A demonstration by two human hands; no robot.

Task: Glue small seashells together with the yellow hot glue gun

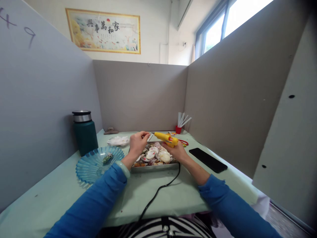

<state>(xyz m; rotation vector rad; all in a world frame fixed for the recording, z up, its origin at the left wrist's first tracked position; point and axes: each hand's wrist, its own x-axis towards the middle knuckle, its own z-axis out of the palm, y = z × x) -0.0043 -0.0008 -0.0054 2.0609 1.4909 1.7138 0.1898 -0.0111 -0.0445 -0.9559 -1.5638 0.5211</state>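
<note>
My right hand (pixel 176 152) is wrapped round the handle of a yellow hot glue gun (pixel 164 138), its nozzle pointing left. Pinched in the fingers of my left hand (pixel 138 143) is a small whitish piece (pixel 150 137), close to the nozzle tip; its exact kind is too small to make out. Below both hands lies a metal tray (pixel 148 169) full of seashells (pixel 155 154). The gun's black cord (pixel 158 190) runs from under my right hand down to the table's front edge.
On the left stand a blue ribbed glass plate (pixel 85 168) holding a small greenish object, and a dark green bottle (pixel 85 135). White crumpled material (pixel 118 141) lies behind. A red cup (pixel 178 129) of glue sticks, red-handled scissors (pixel 184 142) and a black phone (pixel 208 160) are right. Partitions enclose the table.
</note>
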